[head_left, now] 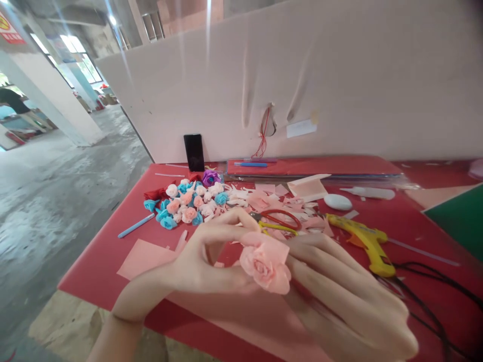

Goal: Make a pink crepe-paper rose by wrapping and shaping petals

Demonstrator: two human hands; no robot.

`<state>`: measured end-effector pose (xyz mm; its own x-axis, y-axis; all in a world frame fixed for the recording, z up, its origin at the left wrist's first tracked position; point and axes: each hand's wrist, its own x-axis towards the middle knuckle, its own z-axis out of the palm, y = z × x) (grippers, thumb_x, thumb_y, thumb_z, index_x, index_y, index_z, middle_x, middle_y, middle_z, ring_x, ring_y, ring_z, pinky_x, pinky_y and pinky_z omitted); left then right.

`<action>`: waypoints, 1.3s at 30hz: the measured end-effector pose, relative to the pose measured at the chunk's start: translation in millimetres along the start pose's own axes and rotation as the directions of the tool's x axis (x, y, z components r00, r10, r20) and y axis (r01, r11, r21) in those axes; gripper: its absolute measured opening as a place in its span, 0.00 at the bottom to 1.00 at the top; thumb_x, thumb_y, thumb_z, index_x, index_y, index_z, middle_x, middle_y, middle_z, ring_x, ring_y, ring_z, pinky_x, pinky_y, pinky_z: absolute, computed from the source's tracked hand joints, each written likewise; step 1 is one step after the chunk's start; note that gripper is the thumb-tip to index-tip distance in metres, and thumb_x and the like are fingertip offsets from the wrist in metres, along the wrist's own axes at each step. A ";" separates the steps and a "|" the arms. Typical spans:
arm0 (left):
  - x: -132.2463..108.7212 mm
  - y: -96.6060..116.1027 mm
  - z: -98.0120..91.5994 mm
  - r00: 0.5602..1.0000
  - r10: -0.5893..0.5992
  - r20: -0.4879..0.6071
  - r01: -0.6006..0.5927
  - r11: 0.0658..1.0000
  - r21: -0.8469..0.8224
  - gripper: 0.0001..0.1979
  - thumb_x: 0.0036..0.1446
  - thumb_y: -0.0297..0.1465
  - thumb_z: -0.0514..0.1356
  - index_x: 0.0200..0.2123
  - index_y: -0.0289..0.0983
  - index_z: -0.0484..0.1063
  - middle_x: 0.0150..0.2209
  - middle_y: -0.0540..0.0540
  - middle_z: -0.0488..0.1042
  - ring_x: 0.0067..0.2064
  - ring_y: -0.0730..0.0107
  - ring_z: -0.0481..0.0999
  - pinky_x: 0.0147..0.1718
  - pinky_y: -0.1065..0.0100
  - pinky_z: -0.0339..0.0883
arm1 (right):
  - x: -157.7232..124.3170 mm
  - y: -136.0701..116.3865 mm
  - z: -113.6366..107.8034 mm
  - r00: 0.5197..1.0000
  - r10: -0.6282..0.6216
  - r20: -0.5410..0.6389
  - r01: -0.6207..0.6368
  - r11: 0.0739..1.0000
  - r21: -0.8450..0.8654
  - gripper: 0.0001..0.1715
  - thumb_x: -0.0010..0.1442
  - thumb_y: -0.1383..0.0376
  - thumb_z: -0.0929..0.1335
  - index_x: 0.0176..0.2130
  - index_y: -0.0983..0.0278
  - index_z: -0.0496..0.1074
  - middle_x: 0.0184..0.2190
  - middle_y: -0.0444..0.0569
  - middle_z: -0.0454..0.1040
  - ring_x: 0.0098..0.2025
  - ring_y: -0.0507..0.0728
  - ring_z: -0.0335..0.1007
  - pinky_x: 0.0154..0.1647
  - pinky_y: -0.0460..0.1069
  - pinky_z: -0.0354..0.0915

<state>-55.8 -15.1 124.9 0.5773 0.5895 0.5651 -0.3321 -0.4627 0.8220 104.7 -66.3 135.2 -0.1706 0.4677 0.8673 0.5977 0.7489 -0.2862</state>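
Above the red table [90, 271], my left hand [199, 256] and right hand [347, 291] close just enough to pinch the pink flower's [264, 267] opposite edges, probably so its folds face me uncrushed.

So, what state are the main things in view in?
Pink flower: layered petals spread, held
Left hand: thumb and finger closed on the flower
Right hand: fingers against the flower's right edge; grip partly hidden
Phone: upright, screen dark
Scissors: lying among paper scraps, blades partly hidden
Glue gun: lying on its side, stick at its rear
Small flowers: heaped together
White bottle: lying down
Pink sheet: lying flat
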 end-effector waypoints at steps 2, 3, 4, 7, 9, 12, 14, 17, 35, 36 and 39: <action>-0.5 1.3 1.0 1.000 -0.009 -0.026 0.010 0.999 0.037 0.07 0.51 0.29 0.66 0.35 0.43 0.77 0.30 0.50 0.63 0.32 0.73 0.66 0.30 0.70 0.63 | 0.8 1.5 -1.0 1.000 -0.017 0.021 0.017 1.000 -0.009 0.14 0.54 0.79 0.65 0.24 0.62 0.64 0.21 0.45 0.74 0.23 0.51 0.70 0.23 0.44 0.71; -0.6 1.7 1.5 0.999 -0.007 -0.040 0.009 0.999 0.052 0.05 0.50 0.29 0.66 0.33 0.42 0.77 0.30 0.50 0.62 0.31 0.74 0.66 0.29 0.70 0.62 | 1.0 2.1 -1.2 0.999 -0.031 0.030 0.031 0.999 -0.008 0.13 0.54 0.79 0.65 0.25 0.63 0.65 0.20 0.45 0.74 0.23 0.51 0.70 0.23 0.44 0.71; -0.5 1.9 1.9 0.999 -0.003 -0.050 0.006 0.998 0.064 0.04 0.50 0.28 0.66 0.31 0.42 0.77 0.29 0.50 0.62 0.30 0.74 0.65 0.28 0.71 0.62 | 1.1 2.4 -1.1 0.999 -0.033 0.038 0.033 0.999 -0.013 0.13 0.54 0.79 0.64 0.25 0.63 0.66 0.19 0.45 0.73 0.22 0.51 0.71 0.22 0.44 0.71; -0.3 1.5 2.5 0.996 0.069 -0.050 -0.064 0.993 0.098 0.11 0.48 0.25 0.66 0.36 0.43 0.76 0.29 0.51 0.61 0.29 0.74 0.65 0.27 0.71 0.62 | -0.1 1.6 0.2 1.000 -0.023 0.015 0.024 0.999 -0.033 0.13 0.54 0.78 0.64 0.24 0.62 0.65 0.16 0.43 0.71 0.21 0.51 0.70 0.21 0.44 0.70; -0.4 1.5 2.6 0.996 0.085 -0.038 -0.080 0.989 0.123 0.14 0.46 0.25 0.66 0.38 0.43 0.76 0.29 0.51 0.62 0.30 0.74 0.65 0.27 0.70 0.63 | -1.9 0.0 1.0 1.000 -0.007 -0.002 0.007 1.000 -0.018 0.14 0.54 0.78 0.64 0.23 0.62 0.65 0.16 0.43 0.71 0.21 0.51 0.70 0.21 0.44 0.70; -1.2 3.0 2.9 0.997 0.070 -0.043 -0.061 0.982 0.177 0.13 0.45 0.23 0.65 0.36 0.41 0.75 0.29 0.50 0.63 0.30 0.73 0.66 0.30 0.69 0.65 | -3.9 -3.0 0.8 1.000 0.030 -0.008 -0.029 0.998 0.056 0.15 0.53 0.80 0.65 0.23 0.62 0.66 0.20 0.45 0.75 0.21 0.50 0.69 0.21 0.44 0.69; -2.2 4.3 3.6 0.997 0.052 -0.051 -0.041 0.977 0.208 0.14 0.43 0.21 0.64 0.35 0.41 0.74 0.29 0.50 0.65 0.31 0.72 0.67 0.32 0.68 0.66 | -4.1 -4.7 0.8 0.999 0.053 0.004 -0.053 0.994 0.099 0.15 0.52 0.81 0.65 0.23 0.62 0.66 0.22 0.46 0.76 0.21 0.50 0.68 0.22 0.44 0.70; -4.2 5.7 5.5 0.996 0.026 -0.079 -0.010 0.979 0.204 0.13 0.44 0.21 0.64 0.35 0.40 0.72 0.31 0.49 0.68 0.33 0.71 0.69 0.33 0.68 0.67 | -3.2 -6.2 2.6 0.997 0.077 0.001 -0.077 0.988 0.134 0.14 0.53 0.80 0.65 0.26 0.61 0.67 0.22 0.45 0.76 0.21 0.51 0.69 0.22 0.45 0.71; -3.4 0.6 7.5 0.985 0.088 -0.151 -0.053 0.974 0.219 0.12 0.47 0.22 0.64 0.36 0.40 0.72 0.33 0.48 0.75 0.37 0.66 0.75 0.37 0.65 0.72 | -1.2 -6.4 2.4 0.982 0.174 -0.073 -0.165 0.980 0.112 0.13 0.54 0.77 0.67 0.24 0.61 0.69 0.19 0.42 0.74 0.20 0.50 0.68 0.20 0.45 0.68; -3.2 -0.3 7.7 0.984 0.093 -0.153 -0.057 0.973 0.225 0.12 0.48 0.22 0.64 0.36 0.40 0.72 0.33 0.48 0.75 0.37 0.66 0.75 0.36 0.65 0.72 | -1.8 -6.2 2.8 0.980 0.181 -0.080 -0.171 0.979 0.113 0.13 0.54 0.77 0.67 0.25 0.60 0.70 0.19 0.42 0.74 0.20 0.50 0.68 0.20 0.46 0.68; -2.7 -1.8 8.2 0.983 0.112 -0.146 -0.075 0.968 0.239 0.13 0.48 0.22 0.63 0.38 0.40 0.72 0.34 0.48 0.76 0.37 0.67 0.75 0.37 0.66 0.72 | -4.8 -5.5 4.4 0.976 0.202 -0.087 -0.190 0.973 0.128 0.13 0.54 0.77 0.68 0.28 0.59 0.72 0.21 0.42 0.75 0.21 0.51 0.68 0.21 0.47 0.69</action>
<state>-50.6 -21.3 121.3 0.4215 0.6244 0.6576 -0.1862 -0.6502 0.7366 98.8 -70.5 130.9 0.0219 0.5665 0.8238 0.5137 0.7005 -0.4954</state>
